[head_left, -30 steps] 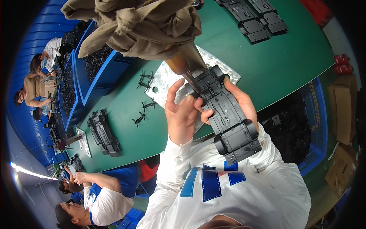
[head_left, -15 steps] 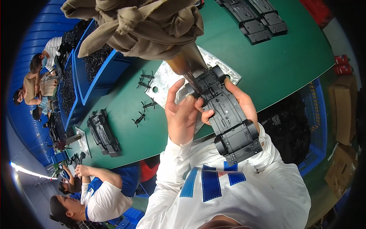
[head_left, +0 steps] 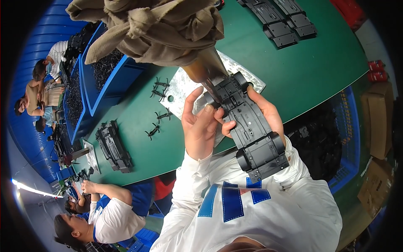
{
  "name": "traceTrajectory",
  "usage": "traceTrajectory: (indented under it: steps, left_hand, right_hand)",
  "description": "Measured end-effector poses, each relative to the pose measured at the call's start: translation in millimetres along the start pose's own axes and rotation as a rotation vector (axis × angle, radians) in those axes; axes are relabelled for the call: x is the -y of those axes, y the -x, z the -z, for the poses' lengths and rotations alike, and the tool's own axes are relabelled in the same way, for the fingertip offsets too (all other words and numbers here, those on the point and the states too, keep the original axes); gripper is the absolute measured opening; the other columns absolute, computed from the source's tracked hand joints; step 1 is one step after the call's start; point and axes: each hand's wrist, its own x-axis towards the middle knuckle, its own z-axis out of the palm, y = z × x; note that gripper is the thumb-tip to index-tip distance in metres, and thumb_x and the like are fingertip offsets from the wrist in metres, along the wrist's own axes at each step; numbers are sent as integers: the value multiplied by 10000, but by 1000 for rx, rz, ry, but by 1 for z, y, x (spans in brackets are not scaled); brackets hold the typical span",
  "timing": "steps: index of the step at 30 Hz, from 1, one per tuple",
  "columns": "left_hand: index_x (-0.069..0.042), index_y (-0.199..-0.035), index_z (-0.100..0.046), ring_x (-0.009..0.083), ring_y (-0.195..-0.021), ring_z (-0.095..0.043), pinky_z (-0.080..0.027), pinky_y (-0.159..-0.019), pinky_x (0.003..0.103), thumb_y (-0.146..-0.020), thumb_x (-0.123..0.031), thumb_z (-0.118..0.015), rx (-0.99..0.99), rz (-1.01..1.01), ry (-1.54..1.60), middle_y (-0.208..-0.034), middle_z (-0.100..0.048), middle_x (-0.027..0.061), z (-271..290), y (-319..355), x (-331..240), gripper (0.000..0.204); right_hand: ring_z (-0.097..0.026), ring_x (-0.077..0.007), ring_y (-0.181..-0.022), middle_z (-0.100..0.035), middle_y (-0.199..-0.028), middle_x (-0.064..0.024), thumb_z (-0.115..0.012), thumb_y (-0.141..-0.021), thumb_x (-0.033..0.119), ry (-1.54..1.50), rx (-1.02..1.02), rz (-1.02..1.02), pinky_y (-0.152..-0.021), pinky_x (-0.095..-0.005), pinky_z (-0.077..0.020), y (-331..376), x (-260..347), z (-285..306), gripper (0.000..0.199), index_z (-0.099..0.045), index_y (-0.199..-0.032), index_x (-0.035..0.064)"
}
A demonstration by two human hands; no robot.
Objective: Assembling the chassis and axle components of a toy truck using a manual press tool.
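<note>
A long black plastic toy-car chassis (head_left: 252, 122) is held at a slant, its far end over a silvery metal plate (head_left: 239, 69). My right hand (head_left: 268, 112) grips its right side, the fingers partly hidden behind it. My left hand (head_left: 202, 130) pinches at its left edge, fingers closed around the side, with the index finger raised. Just above the left fingertips, the dark narrow tip of a tool (head_left: 215, 90) with an amber-coloured body reaches down to the chassis. Whether the tip touches is hard to see. Knotted khaki cloth (head_left: 155, 29) wraps the tool's upper part.
Small black plastic parts (head_left: 159, 88) lie left of the plate on the green table (head_left: 145, 149). More chassis (head_left: 113, 147) rest at left and far right (head_left: 281, 23). Blue bins (head_left: 90, 90) hold black parts. A blue crate (head_left: 348, 138) stands at right. A co-worker (head_left: 113, 210) sits at left.
My hands, the chassis and the tool look unmoved. The co-worker at left has shifted their hands and head slightly.
</note>
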Motion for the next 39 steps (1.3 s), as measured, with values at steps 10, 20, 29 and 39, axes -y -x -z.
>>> traceTrajectory:
  steps: [10,20,29,39]
  left_hand:
    - [-65,-1342,-404,-1,-430,-319,-318,-420,134,-953,-50,-545,-7,-1,13,-842,-641,141,0,0,0,413]
    - [-63,-1352,-389,0,-437,-339,-417,-466,153,-951,-49,-545,-19,11,13,-846,-638,150,-3,2,-1,431]
    - [-58,-1410,-329,107,-623,-505,-519,-585,298,-942,-20,-519,28,43,31,-807,-602,151,2,2,-3,507]
    - [-58,-1412,-324,108,-614,-507,-522,-581,298,-941,-27,-525,46,44,25,-817,-592,150,8,1,-3,513]
  right_hand:
    - [-565,-311,-979,-587,-1160,-200,-497,-996,403,-24,-2,-1,-718,-373,-473,-1,0,0,482,-513,-1315,42]
    - [-560,-302,-969,-586,-1147,-200,-494,-997,404,-15,-5,-6,-716,-370,-469,0,-1,-2,483,-515,-1310,37]
    - [-559,-299,-967,-583,-1150,-198,-487,-1000,403,8,-1,8,-714,-368,-468,-1,-1,-1,484,-513,-1312,35]
    - [-568,-295,-957,-589,-1150,-197,-480,-1002,408,11,-1,-1,-708,-361,-471,-1,0,1,486,-512,-1312,36]
